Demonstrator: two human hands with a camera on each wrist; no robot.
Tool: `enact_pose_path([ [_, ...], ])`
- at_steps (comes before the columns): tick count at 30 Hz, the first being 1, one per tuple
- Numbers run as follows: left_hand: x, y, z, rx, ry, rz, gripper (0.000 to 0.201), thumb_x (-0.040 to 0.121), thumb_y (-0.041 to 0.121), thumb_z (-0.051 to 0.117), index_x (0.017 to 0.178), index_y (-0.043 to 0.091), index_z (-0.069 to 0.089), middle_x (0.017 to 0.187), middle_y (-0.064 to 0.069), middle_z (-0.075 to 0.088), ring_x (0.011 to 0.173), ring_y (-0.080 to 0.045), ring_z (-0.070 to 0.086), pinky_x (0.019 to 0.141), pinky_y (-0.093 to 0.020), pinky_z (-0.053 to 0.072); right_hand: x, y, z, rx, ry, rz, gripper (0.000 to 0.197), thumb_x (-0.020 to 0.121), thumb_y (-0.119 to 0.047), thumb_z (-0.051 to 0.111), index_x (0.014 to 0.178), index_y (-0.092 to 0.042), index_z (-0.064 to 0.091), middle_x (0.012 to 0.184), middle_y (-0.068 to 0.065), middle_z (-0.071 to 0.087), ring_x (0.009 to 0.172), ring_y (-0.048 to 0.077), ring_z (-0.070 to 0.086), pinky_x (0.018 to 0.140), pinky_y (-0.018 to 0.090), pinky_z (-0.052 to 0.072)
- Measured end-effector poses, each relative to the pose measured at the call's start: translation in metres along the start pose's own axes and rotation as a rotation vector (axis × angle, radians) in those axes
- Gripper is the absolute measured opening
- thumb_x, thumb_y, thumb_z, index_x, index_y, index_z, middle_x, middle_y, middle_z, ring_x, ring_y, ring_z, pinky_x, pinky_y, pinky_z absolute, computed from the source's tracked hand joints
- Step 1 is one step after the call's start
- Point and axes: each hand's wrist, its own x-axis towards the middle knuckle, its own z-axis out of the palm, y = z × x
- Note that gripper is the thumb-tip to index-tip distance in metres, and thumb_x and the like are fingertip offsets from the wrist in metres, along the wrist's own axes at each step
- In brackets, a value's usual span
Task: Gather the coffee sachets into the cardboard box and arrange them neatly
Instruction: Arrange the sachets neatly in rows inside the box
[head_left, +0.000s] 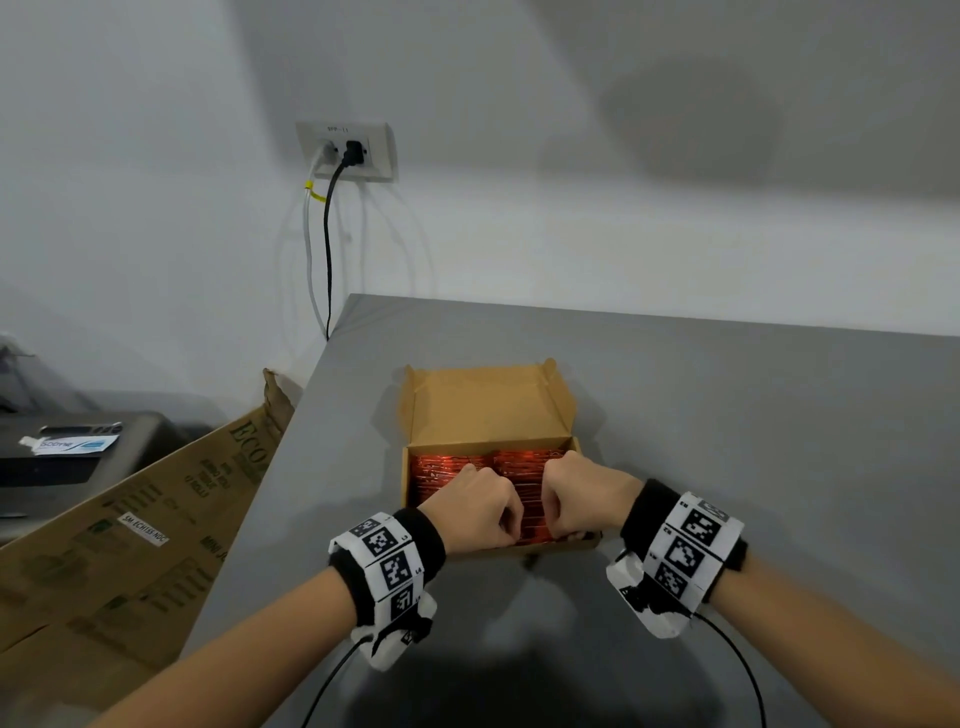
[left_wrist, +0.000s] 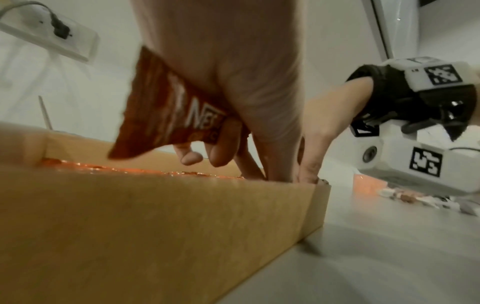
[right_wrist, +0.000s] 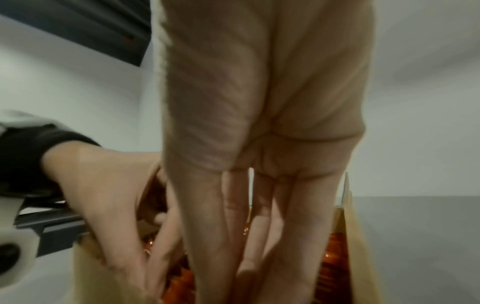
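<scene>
An open cardboard box (head_left: 488, 405) sits on the grey table (head_left: 753, 441), its tray packed with shiny orange-red coffee sachets (head_left: 441, 467). Both hands are over the near half of the tray. My left hand (head_left: 478, 504) grips one red-brown sachet (left_wrist: 161, 115) between fingers and palm, above the box's front wall (left_wrist: 155, 226). Beside it, my right hand (head_left: 576, 493) has its fingers (right_wrist: 298, 216) straight and pushed down among the sachets (right_wrist: 335, 257) near the right wall (right_wrist: 348, 226). The fingertips are hidden inside the box.
The table's left edge runs close to the box. Past that edge a large printed carton (head_left: 130, 519) leans, with a dark device (head_left: 78, 452) behind it. A wall socket (head_left: 345, 150) with two cables hangs behind. The box lid stands open at the far side.
</scene>
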Motion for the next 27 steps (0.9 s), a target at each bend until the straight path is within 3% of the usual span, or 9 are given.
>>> enact_pose_path([
  [5,-0.003,-0.004,-0.007,-0.12,0.034,-0.005,0.007,0.079,0.026,0.068,0.081,0.02,0.067,0.082,0.008,0.067,0.073,-0.004,0.059,0.074,-0.019,0.046,-0.006,0.005,-0.001,0.09,0.076,-0.014,0.011,0.081,-0.001,0.06,0.082,-0.001,0.072,0.084,0.013,0.072,0.067,0.021,0.068,0.064,0.025,0.056],
  [7,-0.008,-0.01,-0.016,-0.274,0.195,-0.029,0.004,0.082,0.018,0.065,0.084,0.016,0.061,0.076,0.008,0.06,0.067,-0.001,0.054,0.063,-0.01,0.04,-0.007,0.014,-0.001,0.261,0.264,-0.003,0.011,0.085,-0.006,0.061,0.08,-0.006,0.071,0.078,0.007,0.07,0.063,0.018,0.068,0.064,0.023,0.057],
  [10,-0.012,-0.005,-0.027,-0.466,0.549,-0.054,0.013,0.088,-0.002,0.048,0.085,0.011,0.049,0.074,0.0,0.047,0.062,-0.003,0.042,0.06,-0.013,0.037,-0.004,0.008,0.012,0.448,0.546,-0.085,0.016,0.091,-0.016,0.057,0.101,-0.01,0.068,0.089,-0.002,0.068,0.075,0.006,0.065,0.078,0.021,0.052],
  [14,-0.012,0.017,-0.03,-0.629,0.726,0.027,0.016,0.085,-0.004,0.033,0.082,0.011,0.039,0.073,-0.013,0.043,0.063,-0.017,0.042,0.06,-0.018,0.039,0.005,-0.028,0.035,0.605,0.456,-0.292,0.025,0.096,-0.018,0.05,0.119,-0.014,0.058,0.1,-0.004,0.067,0.081,-0.004,0.061,0.073,0.01,0.044],
  [18,-0.014,0.015,-0.03,-0.589,0.753,0.022,0.019,0.088,-0.004,0.038,0.084,0.014,0.038,0.076,-0.003,0.04,0.067,-0.01,0.04,0.064,-0.018,0.039,0.014,-0.033,0.034,0.653,0.497,-0.306,0.02,0.093,-0.014,0.054,0.112,-0.012,0.06,0.099,0.0,0.068,0.082,0.002,0.061,0.074,0.014,0.047],
  [21,-0.018,0.001,-0.034,-0.495,0.698,-0.021,0.02,0.089,-0.005,0.043,0.1,0.012,0.044,0.092,0.002,0.045,0.082,-0.002,0.046,0.075,-0.014,0.04,0.018,-0.025,0.029,0.599,0.527,-0.297,0.008,0.093,-0.019,0.054,0.092,-0.027,0.054,0.083,-0.013,0.061,0.07,-0.005,0.058,0.068,0.015,0.044],
  [23,-0.021,-0.012,-0.036,-0.421,0.702,-0.063,0.023,0.091,0.001,0.048,0.109,0.015,0.049,0.103,0.004,0.051,0.09,-0.002,0.051,0.078,-0.016,0.044,0.019,-0.017,0.023,0.533,0.616,-0.26,0.023,0.092,-0.018,0.055,0.078,-0.034,0.047,0.075,-0.011,0.057,0.066,0.002,0.057,0.065,0.024,0.046],
  [25,-0.023,-0.023,-0.038,-0.405,0.744,-0.084,0.016,0.088,0.006,0.058,0.1,0.017,0.059,0.097,0.005,0.059,0.085,-0.006,0.057,0.077,-0.02,0.049,0.018,-0.011,0.016,0.495,0.701,-0.21,0.017,0.09,-0.016,0.058,0.076,-0.024,0.05,0.076,-0.004,0.054,0.068,0.015,0.056,0.066,0.031,0.048],
  [27,-0.026,-0.027,-0.038,-0.446,0.74,-0.115,0.007,0.081,0.012,0.069,0.084,0.017,0.066,0.083,0.007,0.066,0.076,-0.008,0.062,0.073,-0.024,0.053,0.018,-0.005,0.012,0.511,0.754,-0.201,0.01,0.09,-0.014,0.059,0.082,-0.017,0.053,0.078,-0.006,0.053,0.069,0.015,0.057,0.068,0.028,0.048],
])
